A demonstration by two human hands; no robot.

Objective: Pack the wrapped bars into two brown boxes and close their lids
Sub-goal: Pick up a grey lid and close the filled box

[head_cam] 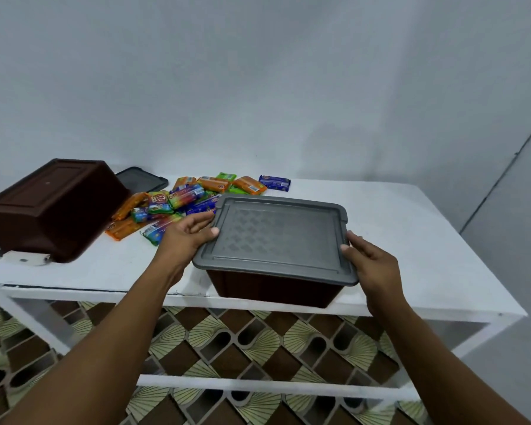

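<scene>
A brown box (276, 288) with a grey lid (276, 237) on top stands near the table's front edge. My left hand (187, 234) grips the lid's left edge, thumb on top. My right hand (371, 265) grips its right edge the same way. A second brown box (52, 207) lies overturned at the left, bottom up. Its dark lid (141, 179) lies flat behind it. A heap of wrapped bars (181, 204) in orange, green and blue lies between the two boxes, spreading toward the wall.
The white table (411, 240) stands against a pale wall. A single blue bar (275, 182) lies at the back. The overturned box overhangs the table's left front corner. Patterned floor shows below through the table frame.
</scene>
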